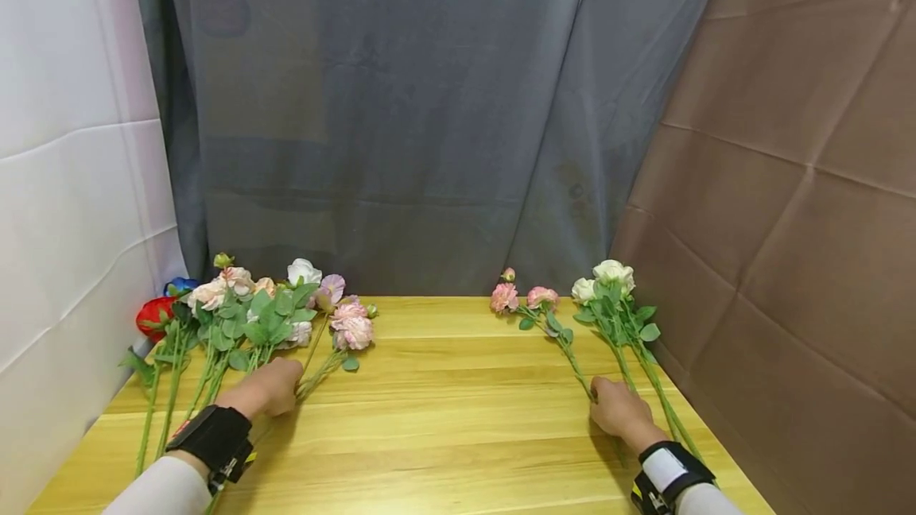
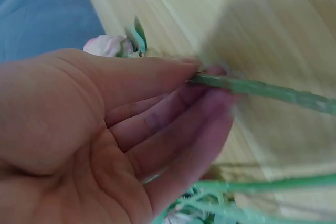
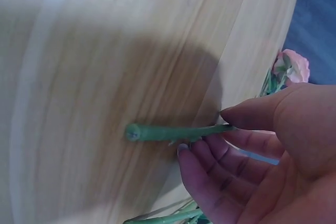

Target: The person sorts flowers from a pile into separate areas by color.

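Observation:
My left hand pinches a green stem between thumb and fingertips, at the right side of the left flower group. Pale pink-and-white blooms lie just beyond that hand, and a mauve flower is close by. Which bloom the pinched stem bears, I cannot tell. On the right, my right hand pinches the stem of a pink artificial flower spray; its cut end sticks out past the fingers over the wood. The spray's other bloom and a bud point toward the back edge.
Left of the left hand lie a red rose, a blue flower, peach roses and a white rose. White roses lie right of the pink spray. Cloth walls surround the wooden table; a grey curtain hangs behind.

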Motion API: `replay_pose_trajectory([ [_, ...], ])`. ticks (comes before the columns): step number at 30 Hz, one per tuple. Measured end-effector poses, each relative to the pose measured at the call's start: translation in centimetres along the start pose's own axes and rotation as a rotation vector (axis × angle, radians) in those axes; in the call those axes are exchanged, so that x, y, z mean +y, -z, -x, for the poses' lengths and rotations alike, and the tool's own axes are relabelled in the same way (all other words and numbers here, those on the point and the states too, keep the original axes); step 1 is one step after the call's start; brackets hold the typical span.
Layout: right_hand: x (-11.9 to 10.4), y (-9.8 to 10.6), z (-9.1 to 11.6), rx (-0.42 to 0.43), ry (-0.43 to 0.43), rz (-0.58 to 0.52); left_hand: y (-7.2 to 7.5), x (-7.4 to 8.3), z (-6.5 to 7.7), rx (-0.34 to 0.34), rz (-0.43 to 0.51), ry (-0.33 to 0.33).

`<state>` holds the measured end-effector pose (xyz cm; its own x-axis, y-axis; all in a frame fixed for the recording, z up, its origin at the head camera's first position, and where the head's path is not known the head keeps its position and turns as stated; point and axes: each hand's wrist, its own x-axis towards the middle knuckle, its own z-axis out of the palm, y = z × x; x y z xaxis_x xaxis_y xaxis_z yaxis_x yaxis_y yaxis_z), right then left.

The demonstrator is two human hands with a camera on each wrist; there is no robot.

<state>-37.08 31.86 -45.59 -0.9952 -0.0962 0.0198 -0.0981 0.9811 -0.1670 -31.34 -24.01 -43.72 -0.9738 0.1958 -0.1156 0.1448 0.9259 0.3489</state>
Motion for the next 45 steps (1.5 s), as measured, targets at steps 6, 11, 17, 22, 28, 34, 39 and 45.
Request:
replay_pose_trajectory([
  [6,-0.2,-0.4,0.0,-0.002,-0.013,-0.01,0.0,0.8,0.0,-0.04,0.225,0.047],
  [11,-0.3,-0.3,0.1,-0.005,-0.02,-0.007,-0.1,1.8,0.2,-0.032,0.42,0.054],
  [17,-0.3,0.0,0.1,-0.01,-0.025,-0.008,-0.8,2.8,-0.2,0.032,0.508,-0.026],
  [22,-0.5,0.2,0.0,-0.01,-0.023,-0.015,-1.4,3.5,-0.9,0.105,0.535,-0.083],
  [28,-0.1,0.1,-0.3,0.003,-0.002,-0.027,-2.4,4.3,-1.8,0.186,0.566,-0.159],
  [34,0.4,0.0,-0.7,0.014,0.0,-0.037,-3.0,5.4,-2.3,0.26,0.616,-0.169],
  [39,0.0,0.2,-0.5,0.027,-0.016,-0.026,-3.2,6.4,-2.6,0.317,0.595,-0.149],
  [45,-2.1,0.8,0.2,0.065,-0.013,0.06,-3.8,7.7,-3.0,0.343,0.63,-0.133],
])
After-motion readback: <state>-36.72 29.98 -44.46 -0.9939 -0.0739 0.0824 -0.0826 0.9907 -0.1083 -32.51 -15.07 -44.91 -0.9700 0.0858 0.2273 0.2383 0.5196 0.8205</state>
